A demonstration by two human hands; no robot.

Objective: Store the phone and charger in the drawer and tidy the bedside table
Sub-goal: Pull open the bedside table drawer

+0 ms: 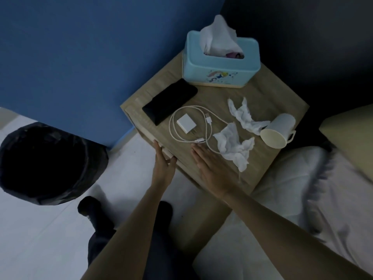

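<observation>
wooden bedside table (268,106) in the corner between blue wall (80,57) and bed (302,199). black phone (170,101) flat and face up near the left edge, just in front of the light blue tissue box (220,63) at the back corner, with a white tissue standing out of its slot. just right of the phone, white charger (186,123) lying inside the loop of its white cable (205,136); whether the cable is plugged into it, cannot tell. two crumpled tissues right of that: one (234,146) near the front edge over the cable end, the other (245,116) farther back, reaching to the cup. pale cup (277,128) tipped on its side at the right corner, mouth toward the camera.

left hand (163,164) at the front left edge, fingers straight along the rim and thumb hooked on it, holding nothing else. right hand (214,168) flat on the top near the front edge, palm down, fingers together and stretched, empty, fingertips just beside the cable. drawer not visible as open from here.

black bin (50,164) with dark liner on the pale floor, well left of the table.
</observation>
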